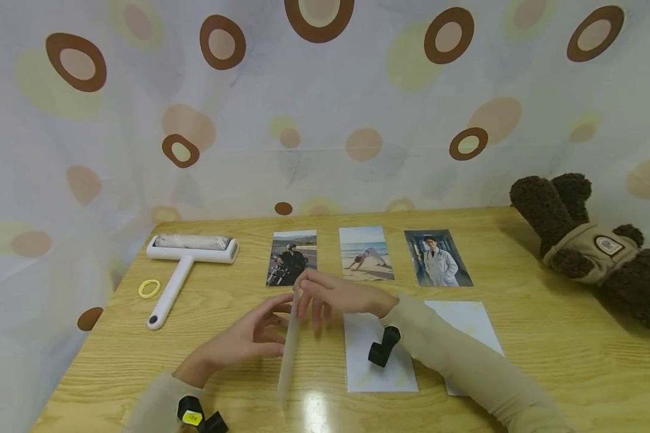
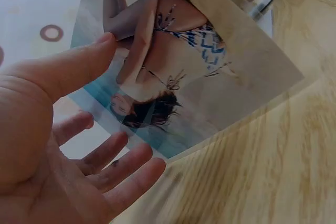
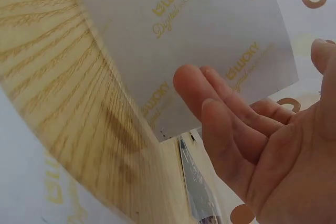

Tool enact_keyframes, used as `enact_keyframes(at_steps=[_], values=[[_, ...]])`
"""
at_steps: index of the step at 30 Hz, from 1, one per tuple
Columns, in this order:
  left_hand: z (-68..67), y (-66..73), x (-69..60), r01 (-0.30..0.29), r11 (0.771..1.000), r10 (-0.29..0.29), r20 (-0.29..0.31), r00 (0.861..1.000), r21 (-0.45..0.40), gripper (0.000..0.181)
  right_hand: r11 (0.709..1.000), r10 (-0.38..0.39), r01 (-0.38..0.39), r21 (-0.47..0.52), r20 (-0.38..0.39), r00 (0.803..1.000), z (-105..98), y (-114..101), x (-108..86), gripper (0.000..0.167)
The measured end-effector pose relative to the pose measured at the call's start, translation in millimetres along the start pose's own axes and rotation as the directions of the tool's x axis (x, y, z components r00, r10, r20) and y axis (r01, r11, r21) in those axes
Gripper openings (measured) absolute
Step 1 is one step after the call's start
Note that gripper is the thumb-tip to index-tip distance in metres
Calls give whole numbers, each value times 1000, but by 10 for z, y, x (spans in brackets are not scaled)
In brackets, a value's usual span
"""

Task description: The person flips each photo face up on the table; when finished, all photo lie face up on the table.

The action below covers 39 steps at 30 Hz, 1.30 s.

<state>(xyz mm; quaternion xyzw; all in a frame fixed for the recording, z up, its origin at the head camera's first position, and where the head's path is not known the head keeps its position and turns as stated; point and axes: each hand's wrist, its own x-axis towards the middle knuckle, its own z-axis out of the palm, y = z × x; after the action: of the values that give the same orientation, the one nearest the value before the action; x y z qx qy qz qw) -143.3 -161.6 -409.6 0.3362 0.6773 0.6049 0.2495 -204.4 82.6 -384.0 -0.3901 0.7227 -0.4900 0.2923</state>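
A photo print (image 1: 288, 355) stands steeply on edge over the table between my two hands. Its picture side (image 2: 173, 77), a person in patterned swimwear, faces my left hand (image 1: 244, 340). The left thumb and fingers spread in front of that side, not wrapped around the print. On the other side, white paper back with yellow lettering (image 3: 226, 35) faces my right hand (image 1: 338, 294). In the right wrist view the fingers (image 3: 220, 114) stretch toward this back, the thumb apart from it. The right fingertips are at the print's far upper corner in the head view; exact contact is unclear.
Behind the hands lie face-up photos of a motorcyclist (image 1: 291, 258), a beach pose (image 1: 366, 252) and a white-coated person (image 1: 439, 258). Two face-down prints (image 1: 379, 376) (image 1: 468, 319) lie partly under the right arm. A lint roller (image 1: 176, 288), yellow ring (image 1: 149, 288) and brown plush bear (image 1: 596, 252) flank them.
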Motion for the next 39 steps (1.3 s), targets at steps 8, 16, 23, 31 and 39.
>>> enact_keyframes(at_steps=[8,16,23,31,39], values=[[64,-15,-9,53,973,-37,-74,997,226,80,998,57,-59,-37,-74,996,23,53,-37,50],[24,-73,-11,94,821,-23,-132,991,563,74,933,31,-107,-342,-221,975,-4,137,-9,28],[-38,-59,-19,99,755,-74,-67,995,649,57,745,-4,-97,-660,-149,989,50,134,-25,32],[-116,-52,-73,117,757,-100,-62,993,642,59,615,12,-103,-782,-121,993,107,98,83,30],[-135,-62,-73,108,756,-96,-55,994,645,59,576,34,-161,-802,-173,984,147,15,105,34]])
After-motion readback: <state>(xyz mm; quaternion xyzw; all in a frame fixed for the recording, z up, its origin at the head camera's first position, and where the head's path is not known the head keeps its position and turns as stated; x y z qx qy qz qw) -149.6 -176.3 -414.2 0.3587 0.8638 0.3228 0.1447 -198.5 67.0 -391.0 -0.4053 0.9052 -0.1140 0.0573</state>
